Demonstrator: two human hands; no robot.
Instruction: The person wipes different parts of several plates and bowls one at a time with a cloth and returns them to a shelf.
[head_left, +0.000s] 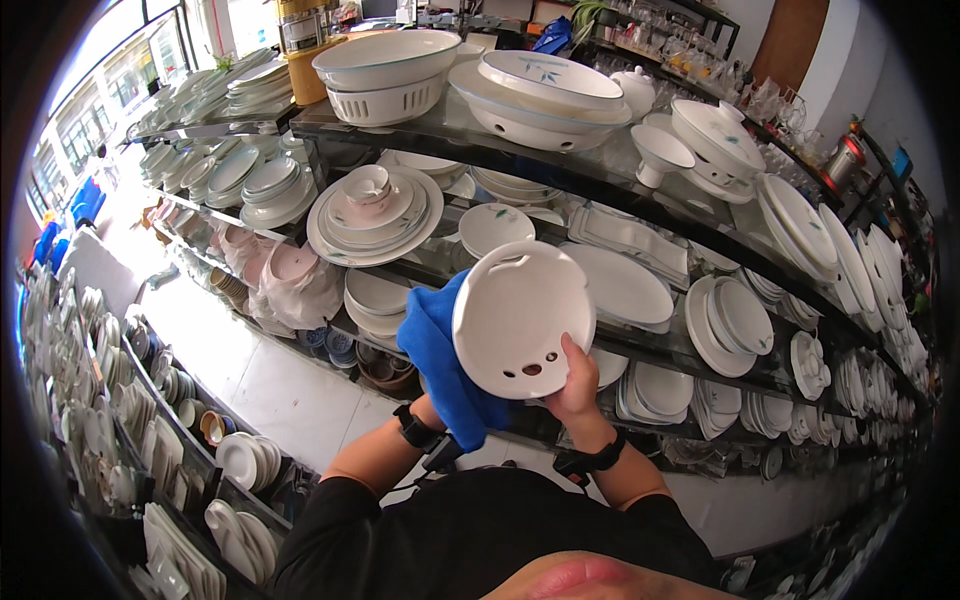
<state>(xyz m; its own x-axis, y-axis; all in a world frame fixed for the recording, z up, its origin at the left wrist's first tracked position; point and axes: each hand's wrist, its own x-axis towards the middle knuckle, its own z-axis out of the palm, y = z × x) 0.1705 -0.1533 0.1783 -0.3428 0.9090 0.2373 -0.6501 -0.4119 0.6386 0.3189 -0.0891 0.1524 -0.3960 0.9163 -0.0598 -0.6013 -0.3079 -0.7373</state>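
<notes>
In front of my chest a white ceramic stand or warmer base (525, 307) is tilted, its hollow side facing me. It has a notched rim and several round holes low in its wall. My right hand (577, 386) grips its lower right edge, thumb on the inner wall. A blue cloth (442, 352) drapes along the left side and under the piece. Beneath the cloth my left hand is covered, and only the forearm with its black wrist strap (418, 429) shows. The cloth lies between that hand and the ceramic.
Ahead stands a dark-edged glass shelf (420, 135) bearing large bowls (386, 56), a lidded tureen (718, 135) and a stemmed cup (660, 150). Below are stacked plates (375, 217) and an oval platter (622, 285). More racks of plates (247, 461) stand at left. Tiled floor (262, 382) runs between.
</notes>
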